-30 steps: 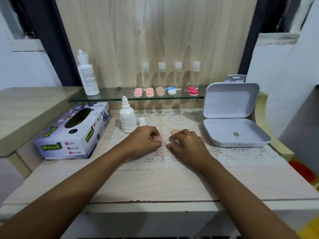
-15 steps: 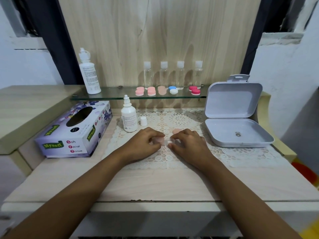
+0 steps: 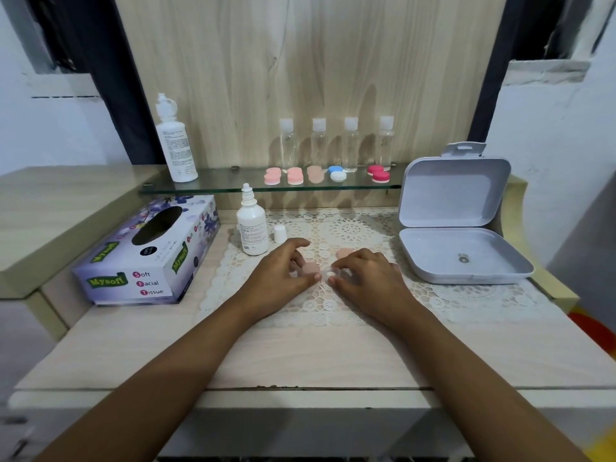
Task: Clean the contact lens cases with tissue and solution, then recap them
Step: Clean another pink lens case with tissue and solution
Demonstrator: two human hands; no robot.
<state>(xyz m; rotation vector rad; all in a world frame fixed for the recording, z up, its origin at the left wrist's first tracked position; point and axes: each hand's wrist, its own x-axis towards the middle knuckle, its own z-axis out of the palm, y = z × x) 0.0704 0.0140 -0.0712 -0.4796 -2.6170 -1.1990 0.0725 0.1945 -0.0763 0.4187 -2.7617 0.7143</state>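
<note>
The wooden desk (image 3: 300, 358) is carrying a white lace mat (image 3: 466, 295); a purple tissue box (image 3: 146, 261) is sitting just left of that mat.

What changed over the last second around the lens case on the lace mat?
The left hand has raised its index finger, so the pink cap it pinches shows more. The right hand still holds the lens case in the same spot. The loose pink cap, dropper bottle, tissue box and open grey box stayed put.
</note>
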